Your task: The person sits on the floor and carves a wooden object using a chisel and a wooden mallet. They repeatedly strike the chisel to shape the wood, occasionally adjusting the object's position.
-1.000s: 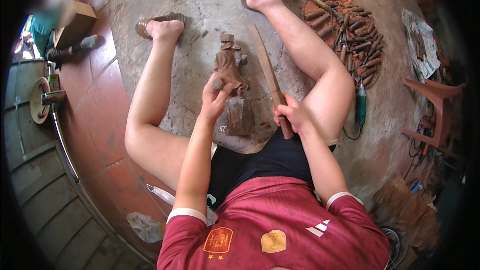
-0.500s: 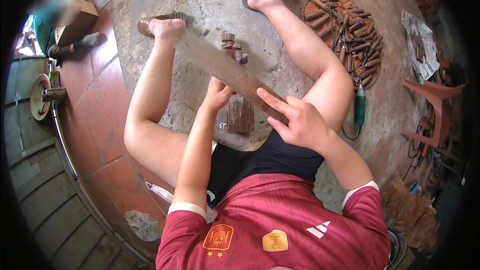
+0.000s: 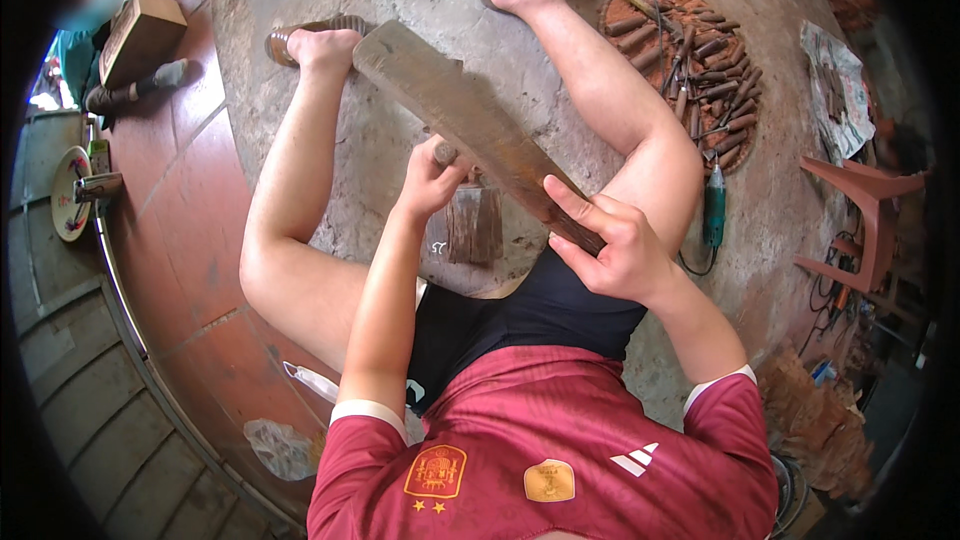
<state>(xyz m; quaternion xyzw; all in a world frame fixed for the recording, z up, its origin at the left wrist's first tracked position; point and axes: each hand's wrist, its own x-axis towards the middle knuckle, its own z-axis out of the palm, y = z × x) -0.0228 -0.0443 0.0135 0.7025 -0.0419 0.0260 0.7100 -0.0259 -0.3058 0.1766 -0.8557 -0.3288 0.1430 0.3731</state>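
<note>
My right hand (image 3: 622, 248) is closed round the narrow end of a long, flat wooden mallet (image 3: 440, 95), its index finger stretched along the wood. The mallet slants up and left over the space between my legs. Beside its lower edge, my left hand (image 3: 430, 183) is wrapped round a chisel (image 3: 445, 152); only the round end of its handle shows, and its blade is hidden. Just below that hand, a dark wooden block (image 3: 474, 226) with a white mark stands on the floor between my thighs. The mallet covers the floor beyond my left hand.
Many wooden-handled tools (image 3: 715, 90) lie on a round, reddish patch at the right, near a green power tool (image 3: 714, 205). Farther right is a brown plastic stool (image 3: 868, 215). A person (image 3: 85, 15) and a cardboard box (image 3: 143, 38) are at the far left.
The mallet, blurred before, is now sharp and appears higher, covering the carved wooden piece seen earlier. My left hand has tilted so that the chisel's handle end shows.
</note>
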